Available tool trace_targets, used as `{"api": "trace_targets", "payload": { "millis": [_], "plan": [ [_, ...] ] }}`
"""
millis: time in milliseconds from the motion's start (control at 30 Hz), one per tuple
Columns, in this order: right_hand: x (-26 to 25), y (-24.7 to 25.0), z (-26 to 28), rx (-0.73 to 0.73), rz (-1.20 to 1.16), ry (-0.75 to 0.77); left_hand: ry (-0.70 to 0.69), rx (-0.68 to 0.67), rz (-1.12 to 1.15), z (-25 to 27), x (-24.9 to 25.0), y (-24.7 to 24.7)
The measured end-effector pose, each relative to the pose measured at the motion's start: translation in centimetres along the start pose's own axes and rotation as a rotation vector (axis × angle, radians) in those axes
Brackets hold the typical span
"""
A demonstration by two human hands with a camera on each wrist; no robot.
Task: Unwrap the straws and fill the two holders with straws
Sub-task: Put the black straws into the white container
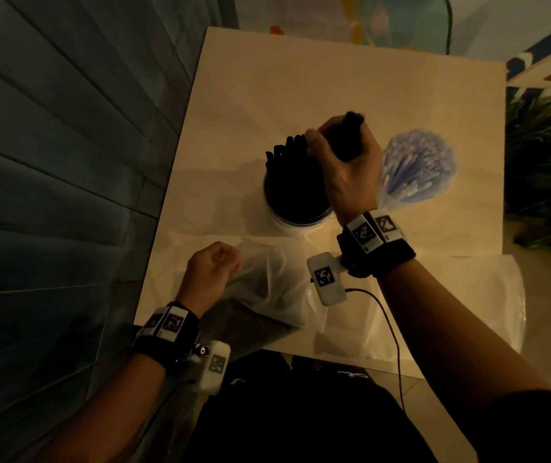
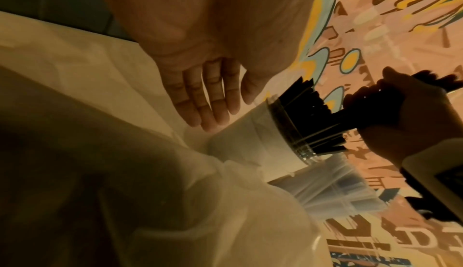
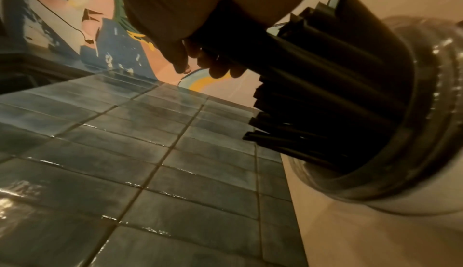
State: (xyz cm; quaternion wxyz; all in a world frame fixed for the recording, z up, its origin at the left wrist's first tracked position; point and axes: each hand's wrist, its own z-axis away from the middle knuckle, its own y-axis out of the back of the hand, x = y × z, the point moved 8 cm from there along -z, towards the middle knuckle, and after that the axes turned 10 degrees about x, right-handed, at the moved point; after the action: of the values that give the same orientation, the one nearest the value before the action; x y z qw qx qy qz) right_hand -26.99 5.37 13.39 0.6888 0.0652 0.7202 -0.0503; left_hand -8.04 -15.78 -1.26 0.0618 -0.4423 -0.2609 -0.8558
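A white holder with a clear rim [image 1: 296, 217] stands mid-table, packed with black straws [image 1: 287, 162]. My right hand [image 1: 341, 152] is directly above it, fingers curled round a bundle of black straws [image 3: 313, 93] whose lower ends sit inside the holder [image 3: 413, 132]. The fingers [image 3: 213, 61] wrap the bundle's upper part. A second, clear holder of blue-and-white straws [image 1: 417, 165] stands just right of my hand. My left hand [image 1: 212, 269] rests at the edge of a crumpled clear plastic wrapper [image 1: 267, 285]; its fingers [image 2: 205, 97] are straight and hold nothing.
The cream table [image 1: 351, 88] meets a dark blue tiled wall [image 1: 50, 162] on the left. A flat plastic sheet [image 1: 451, 305] lies along the table's front right edge. Green plants [image 1: 544, 162] stand beyond the right edge. A painted mural [image 2: 375, 33] lies behind.
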Motion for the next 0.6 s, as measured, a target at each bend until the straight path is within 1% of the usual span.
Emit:
{"api": "trace_targets", "payload": {
  "millis": [100,167,200,267,300,333,367,433,533,600],
  "plan": [
    [-0.1,0.6,-0.1,0.004,0.029,0.026,-0.092,0.014,-0.164,-0.1,-1.5,1.1],
    [-1.1,2.0,-0.2,0.057,0.046,0.079,-0.192,-0.003,-0.237,0.1,-1.3,0.9],
    [-2.1,3.1,-0.2,0.098,0.069,0.132,-0.228,-0.019,-0.264,0.2,-1.1,0.6],
    [-4.3,5.8,0.5,0.171,0.095,0.248,-0.255,-0.075,-0.353,0.1,-1.0,-0.3],
    [-4.9,7.1,1.1,0.185,0.102,0.274,-0.250,-0.123,-0.376,0.1,-1.1,-0.8],
    [-5.2,8.2,1.9,0.166,0.100,0.270,-0.234,-0.174,-0.391,0.1,-1.2,-1.3],
    [-4.7,8.8,2.9,0.115,0.111,0.232,-0.231,-0.219,-0.398,0.1,-1.3,-1.7],
    [-0.8,9.0,5.3,-0.072,0.231,0.065,-0.230,-0.269,-0.456,0.2,-1.7,-2.5],
    [9.9,9.1,10.7,-0.422,0.584,-0.283,-0.207,-0.298,-0.541,-0.2,-3.0,-3.2],
    [15.8,9.7,13.8,-0.587,0.739,-0.482,-0.188,-0.348,-0.655,-0.7,-4.1,-3.9]
  ]
}}
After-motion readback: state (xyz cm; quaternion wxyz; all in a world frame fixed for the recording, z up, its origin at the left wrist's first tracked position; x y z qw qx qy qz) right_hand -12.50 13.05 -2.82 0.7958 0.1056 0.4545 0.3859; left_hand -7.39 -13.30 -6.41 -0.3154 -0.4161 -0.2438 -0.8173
